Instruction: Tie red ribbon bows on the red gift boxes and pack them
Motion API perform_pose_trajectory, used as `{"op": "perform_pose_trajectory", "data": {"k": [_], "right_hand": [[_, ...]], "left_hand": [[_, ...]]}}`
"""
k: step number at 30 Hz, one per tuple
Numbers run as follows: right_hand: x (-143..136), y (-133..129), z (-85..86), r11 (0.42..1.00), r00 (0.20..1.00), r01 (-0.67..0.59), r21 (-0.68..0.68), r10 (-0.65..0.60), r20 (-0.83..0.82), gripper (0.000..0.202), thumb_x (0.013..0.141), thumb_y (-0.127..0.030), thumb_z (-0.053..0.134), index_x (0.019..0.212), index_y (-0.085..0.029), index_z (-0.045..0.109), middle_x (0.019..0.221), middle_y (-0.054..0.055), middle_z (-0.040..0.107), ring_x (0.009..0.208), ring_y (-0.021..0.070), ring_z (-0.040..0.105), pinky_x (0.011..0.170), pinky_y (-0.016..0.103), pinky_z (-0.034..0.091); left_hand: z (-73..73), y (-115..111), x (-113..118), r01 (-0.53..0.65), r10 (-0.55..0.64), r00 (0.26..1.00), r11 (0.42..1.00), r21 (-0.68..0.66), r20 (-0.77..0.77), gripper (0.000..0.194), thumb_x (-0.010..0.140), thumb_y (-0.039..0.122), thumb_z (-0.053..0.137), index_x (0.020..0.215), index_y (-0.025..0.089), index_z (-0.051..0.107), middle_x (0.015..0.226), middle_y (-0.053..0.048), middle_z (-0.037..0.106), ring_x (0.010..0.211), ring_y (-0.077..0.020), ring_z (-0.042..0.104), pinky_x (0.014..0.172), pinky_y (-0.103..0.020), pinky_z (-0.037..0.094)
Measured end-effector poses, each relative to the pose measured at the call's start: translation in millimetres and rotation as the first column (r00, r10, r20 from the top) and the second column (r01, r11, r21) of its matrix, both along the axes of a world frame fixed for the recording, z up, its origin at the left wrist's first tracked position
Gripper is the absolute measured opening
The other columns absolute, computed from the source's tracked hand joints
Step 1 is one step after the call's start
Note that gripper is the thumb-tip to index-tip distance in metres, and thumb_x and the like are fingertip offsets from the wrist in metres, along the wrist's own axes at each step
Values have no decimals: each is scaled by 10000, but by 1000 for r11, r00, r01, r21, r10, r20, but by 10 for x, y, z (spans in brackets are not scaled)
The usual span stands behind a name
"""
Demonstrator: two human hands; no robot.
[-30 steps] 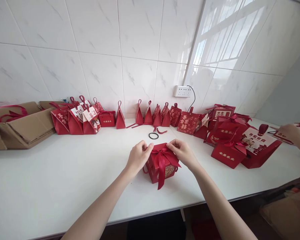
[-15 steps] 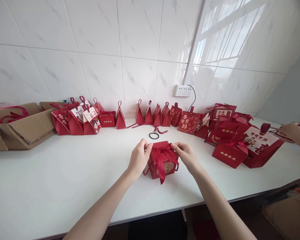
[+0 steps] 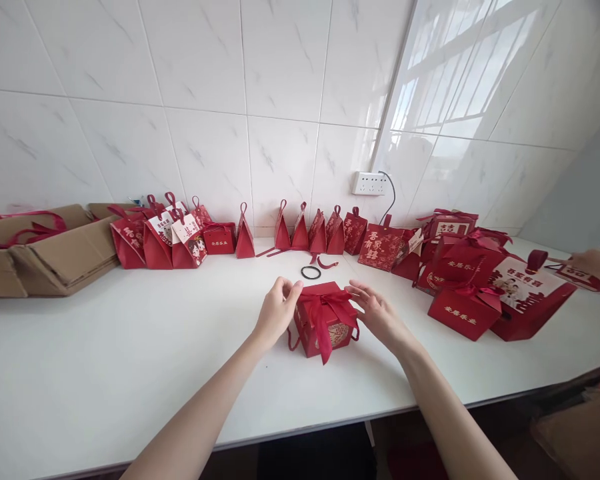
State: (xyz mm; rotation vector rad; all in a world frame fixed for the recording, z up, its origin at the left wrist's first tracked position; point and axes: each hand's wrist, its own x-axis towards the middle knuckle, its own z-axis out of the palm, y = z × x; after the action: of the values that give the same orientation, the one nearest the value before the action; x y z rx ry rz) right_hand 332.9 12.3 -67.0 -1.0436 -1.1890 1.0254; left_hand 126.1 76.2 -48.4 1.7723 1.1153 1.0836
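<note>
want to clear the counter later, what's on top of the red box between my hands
On top of the red box lies a red ribbon bow; the lid beneath the bow is covered.

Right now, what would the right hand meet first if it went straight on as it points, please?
Most likely the bow on the box, just beyond the fingertips of the right hand, though the gap in depth is unclear.

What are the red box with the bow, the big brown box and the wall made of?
The red box looks like stiff printed card, with crisp folds; its bow seems satiny ribbon, softly shiny. The brown box looks like dull cardboard, with creased flaps. The wall is probably glossy tile, with straight joints.
</note>
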Motion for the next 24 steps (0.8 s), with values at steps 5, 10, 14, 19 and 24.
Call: {"op": "perform_pose_trajectory", "data": {"k": [5, 10, 14, 19, 24], "right_hand": [[157, -20, 6, 949, 904, -304, -79, 314, 289, 1125, 520, -472, 838, 1435, -357, 193, 1522, 105, 200, 1382, 294, 249, 1021, 487, 380], [23, -18, 2, 973, 873, -225, -54, 226, 432, 1088, 637, -286, 771, 1464, -324, 65, 1394, 131, 403, 1253, 274, 444, 923, 468, 486], [-79, -12, -91, 987, 874, -68, 149, -13, 486, 1059, 636, -223, 750, 1451, -338, 83, 1371, 117, 412, 1260, 277, 437, 930, 460, 487], [-83, 52, -217, 900, 788, 76, 429, -318, 527, 978, 669, -236, 717, 1438, -356, 125, 1422, 118, 316, 1305, 307, 378, 976, 509, 441], [-27, 92, -294, 853, 719, 94, 514, -415, 558, 950, 707, -241, 702, 1448, -353, 119, 1426, 120, 291, 1314, 309, 366, 1034, 531, 381]], "left_hand": [[31, -56, 67, 158, -104, 979, 934, -321, 177, 510, 731, 536, 623, 1044, 206, 391, 1041, -73, 574, 894, -186, 588, 771, -309, 461], [2, -83, 91, 389, -274, 909, 830, -399, 314, 461, 723, 367, 686, 1075, 194, 445, 1170, -104, 579, 1082, -252, 571, 911, -390, 455], [22, -89, 71, 524, -415, 838, 794, -309, 356, 561, 742, 313, 668, 1224, 232, 393, 1259, -81, 548, 1161, -252, 533, 982, -426, 424], [-31, -78, 84, 445, -420, 891, 883, -148, 175, 592, 758, 341, 654, 1267, 235, 371, 1316, -88, 500, 1232, -254, 465, 1051, -427, 346], [-99, -26, 103, 299, -293, 954, 948, -107, 65, 620, 656, 376, 739, 1158, 199, 422, 1278, -126, 504, 1204, -271, 463, 984, -417, 388]]}}
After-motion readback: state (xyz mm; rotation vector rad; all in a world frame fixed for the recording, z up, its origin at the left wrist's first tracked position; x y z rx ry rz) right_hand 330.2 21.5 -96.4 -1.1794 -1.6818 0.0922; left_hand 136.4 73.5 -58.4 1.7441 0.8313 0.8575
